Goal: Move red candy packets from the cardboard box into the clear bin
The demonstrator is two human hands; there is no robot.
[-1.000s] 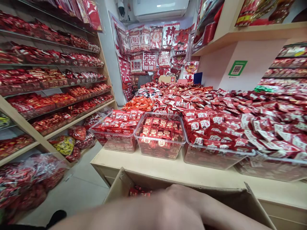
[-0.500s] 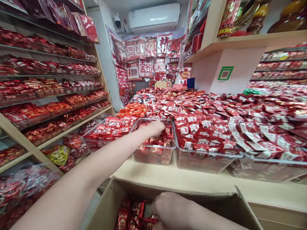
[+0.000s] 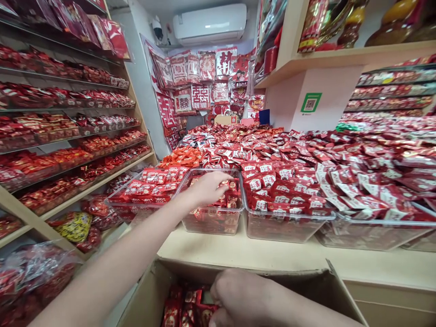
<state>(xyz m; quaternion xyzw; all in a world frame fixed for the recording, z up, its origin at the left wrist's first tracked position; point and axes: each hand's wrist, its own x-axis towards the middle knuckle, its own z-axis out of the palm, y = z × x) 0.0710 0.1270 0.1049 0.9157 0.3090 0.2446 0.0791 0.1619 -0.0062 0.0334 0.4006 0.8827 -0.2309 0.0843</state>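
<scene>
My left hand (image 3: 211, 187) is over a clear plastic bin (image 3: 213, 222) of small red wrapped packets (image 3: 233, 200). Its fingers are loosely curved and apart, with nothing visible held between them. Below, inside an open cardboard box (image 3: 282, 276), my right hand (image 3: 235, 293) is curled down beside more red and gold packets (image 3: 187, 309). The curled fingers of that hand mostly face away, so whatever they grip is hidden.
Another packet-filled bin (image 3: 143, 190) sits to the left; more bins (image 3: 286, 222) line the counter (image 3: 272, 252) to the right. Behind them is a broad heap of red packets (image 3: 265, 141). Stocked shelves (image 3: 68, 131) rise at left, and a wooden shelf (image 3: 327, 56) overhangs at upper right.
My left hand has loosened from a closed fist and its fingers have spread over the bin. My right hand stays curled in the box. The view has shifted slightly.
</scene>
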